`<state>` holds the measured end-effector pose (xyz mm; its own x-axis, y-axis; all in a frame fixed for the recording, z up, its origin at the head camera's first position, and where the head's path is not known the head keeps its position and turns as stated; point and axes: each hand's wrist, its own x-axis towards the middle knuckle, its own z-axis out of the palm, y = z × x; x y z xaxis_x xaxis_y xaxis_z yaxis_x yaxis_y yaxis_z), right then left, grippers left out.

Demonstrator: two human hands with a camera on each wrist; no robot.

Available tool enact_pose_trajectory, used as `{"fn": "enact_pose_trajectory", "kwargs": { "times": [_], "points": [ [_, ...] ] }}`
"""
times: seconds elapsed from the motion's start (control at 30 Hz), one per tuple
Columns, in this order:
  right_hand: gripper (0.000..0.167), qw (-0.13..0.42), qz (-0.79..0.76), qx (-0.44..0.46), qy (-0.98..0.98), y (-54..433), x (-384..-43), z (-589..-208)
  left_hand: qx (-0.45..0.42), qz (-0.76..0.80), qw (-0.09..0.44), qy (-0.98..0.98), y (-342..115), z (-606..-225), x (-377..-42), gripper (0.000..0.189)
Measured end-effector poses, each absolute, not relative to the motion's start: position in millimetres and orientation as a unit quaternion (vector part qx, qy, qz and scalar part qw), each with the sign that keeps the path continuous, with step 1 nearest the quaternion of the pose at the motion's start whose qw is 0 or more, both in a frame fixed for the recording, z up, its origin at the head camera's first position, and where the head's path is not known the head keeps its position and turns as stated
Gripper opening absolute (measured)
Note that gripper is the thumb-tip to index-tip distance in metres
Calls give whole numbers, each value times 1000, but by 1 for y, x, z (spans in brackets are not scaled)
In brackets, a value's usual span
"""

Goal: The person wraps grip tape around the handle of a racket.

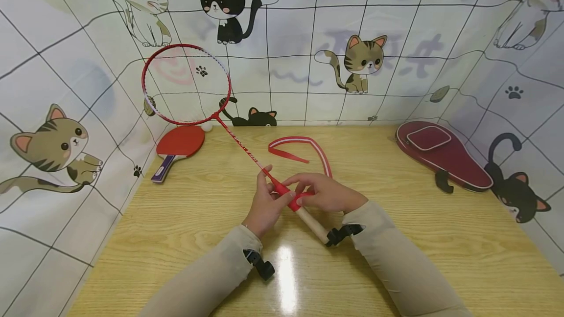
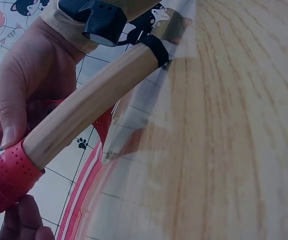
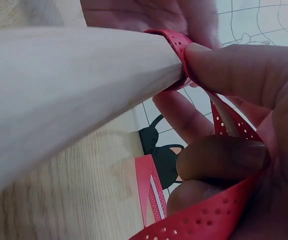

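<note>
A red badminton racket [image 1: 240,145] slants across the head view, its head up at the left and its bare wooden handle [image 1: 314,226] toward me. Red perforated grip tape [image 2: 14,175] is wound round the upper part of the handle. My left hand [image 1: 268,204] holds the racket at the wrapped part, thumb on the tape. With thumb and fingers my right hand [image 1: 323,192] pinches the tape at the edge of the winding, as the right wrist view shows. The loose tape [image 1: 304,139] runs from that hand and curves over the table, a white strip along its back.
A red table tennis bat [image 1: 185,141] lies at the left rear, with a white ball [image 1: 207,126] beside it. At the right rear is a dark red bat case [image 1: 440,153]. Cat-printed cloth [image 1: 291,33] stands behind the wooden table [image 1: 176,238].
</note>
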<state>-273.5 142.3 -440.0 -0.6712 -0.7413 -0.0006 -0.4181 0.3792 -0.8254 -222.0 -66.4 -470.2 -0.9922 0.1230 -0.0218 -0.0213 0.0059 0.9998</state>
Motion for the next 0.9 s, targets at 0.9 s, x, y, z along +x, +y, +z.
{"fn": "enact_pose_trajectory", "kwargs": {
  "times": [0.9],
  "points": [
    [59, 236, -449, -348, 789, 144, -276, -443, 28, 711, 60, 700, -68, -470, -223, 84]
  ]
}}
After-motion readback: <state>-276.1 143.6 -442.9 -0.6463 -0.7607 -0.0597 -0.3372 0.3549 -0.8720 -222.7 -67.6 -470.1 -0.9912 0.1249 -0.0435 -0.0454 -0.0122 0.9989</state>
